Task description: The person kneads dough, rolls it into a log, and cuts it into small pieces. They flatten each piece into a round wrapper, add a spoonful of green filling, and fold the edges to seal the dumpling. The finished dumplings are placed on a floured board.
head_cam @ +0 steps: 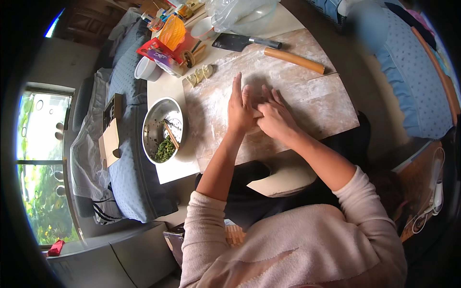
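Observation:
A small pale piece of dough point(257, 113) shows between my two hands, mostly covered by them. My left hand point(240, 106) stands on edge beside it, fingers stretched away from me; its grip on the dough is hidden. From the other side, my right hand point(276, 117) closes its thumb and forefinger around the dough, its outer fingers spread. Both hands are over a flour-dusted wooden board point(216, 118). Three shaped dumplings point(199, 75) sit at the board's far left corner. A wooden rolling pin point(293, 60) and a cleaver point(232, 42) with a dark handle lie along its far side.
Left of the board, a steel bowl point(174, 111) holds chopped green filling point(165, 149) and chopsticks point(171, 134). Behind it are a white tub point(147, 70), food packets point(162, 59), an orange basket point(172, 33), a bowl point(202, 28) and a clear plastic bag point(230, 14). A blue sofa point(128, 158) borders the table.

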`<act>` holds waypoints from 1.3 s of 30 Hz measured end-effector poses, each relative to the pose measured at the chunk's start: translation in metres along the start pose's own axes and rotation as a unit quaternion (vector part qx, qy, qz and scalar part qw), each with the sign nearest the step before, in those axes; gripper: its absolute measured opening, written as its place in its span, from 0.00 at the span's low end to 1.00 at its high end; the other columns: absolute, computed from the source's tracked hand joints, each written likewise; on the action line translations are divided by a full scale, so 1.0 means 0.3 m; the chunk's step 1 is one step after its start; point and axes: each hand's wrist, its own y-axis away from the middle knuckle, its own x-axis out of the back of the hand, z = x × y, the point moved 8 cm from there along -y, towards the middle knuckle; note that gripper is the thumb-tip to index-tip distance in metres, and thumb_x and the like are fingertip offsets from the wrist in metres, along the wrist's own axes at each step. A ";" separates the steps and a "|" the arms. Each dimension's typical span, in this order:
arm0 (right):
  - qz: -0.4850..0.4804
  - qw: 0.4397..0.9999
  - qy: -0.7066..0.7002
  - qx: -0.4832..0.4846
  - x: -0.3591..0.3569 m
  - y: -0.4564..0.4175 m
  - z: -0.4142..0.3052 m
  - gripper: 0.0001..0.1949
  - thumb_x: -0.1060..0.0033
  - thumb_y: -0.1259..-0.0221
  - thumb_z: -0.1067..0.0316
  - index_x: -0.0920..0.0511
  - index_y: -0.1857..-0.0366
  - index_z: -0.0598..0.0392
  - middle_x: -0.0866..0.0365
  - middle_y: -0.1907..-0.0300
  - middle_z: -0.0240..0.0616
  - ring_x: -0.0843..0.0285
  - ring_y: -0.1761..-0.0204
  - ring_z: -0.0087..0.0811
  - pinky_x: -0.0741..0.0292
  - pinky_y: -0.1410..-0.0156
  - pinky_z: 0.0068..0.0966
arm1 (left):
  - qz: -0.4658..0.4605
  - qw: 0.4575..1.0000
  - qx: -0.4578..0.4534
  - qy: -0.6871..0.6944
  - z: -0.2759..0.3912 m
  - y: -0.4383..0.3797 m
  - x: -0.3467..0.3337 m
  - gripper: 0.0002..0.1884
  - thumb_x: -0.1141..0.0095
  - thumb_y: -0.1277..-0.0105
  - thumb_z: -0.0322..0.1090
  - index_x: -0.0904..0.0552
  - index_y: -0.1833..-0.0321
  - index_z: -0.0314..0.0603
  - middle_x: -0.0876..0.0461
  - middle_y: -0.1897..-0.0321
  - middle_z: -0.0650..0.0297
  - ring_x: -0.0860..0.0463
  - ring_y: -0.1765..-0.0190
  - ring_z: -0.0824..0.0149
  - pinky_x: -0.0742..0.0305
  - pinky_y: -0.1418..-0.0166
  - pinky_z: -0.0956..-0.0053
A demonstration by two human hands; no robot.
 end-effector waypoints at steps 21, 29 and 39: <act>0.048 0.994 0.018 0.093 0.023 0.061 -0.083 0.27 0.53 0.43 0.79 0.28 0.35 0.63 0.27 0.33 0.57 0.39 0.24 0.53 0.51 0.16 0.49 | 0.053 0.996 -0.035 0.061 0.071 0.074 0.031 0.30 0.52 0.20 0.41 0.40 0.21 0.35 0.38 0.24 0.39 0.37 0.22 0.44 0.40 0.23 0.60; 0.055 0.995 -0.001 0.087 0.035 0.210 -0.096 0.28 0.46 0.44 0.77 0.30 0.34 0.67 0.30 0.29 0.55 0.48 0.20 0.52 0.56 0.14 0.47 | 0.053 0.997 -0.026 0.043 0.039 0.185 0.020 0.26 0.56 0.19 0.37 0.37 0.22 0.35 0.34 0.25 0.41 0.38 0.21 0.46 0.41 0.22 0.61; -0.001 0.991 -0.062 0.122 0.046 0.114 -0.100 0.26 0.56 0.41 0.80 0.27 0.35 0.65 0.26 0.35 0.62 0.38 0.25 0.56 0.48 0.16 0.45 | 0.068 0.955 0.169 0.235 0.031 0.159 -0.007 0.28 0.52 0.19 0.47 0.32 0.25 0.35 0.17 0.42 0.43 0.17 0.45 0.58 0.24 0.42 0.69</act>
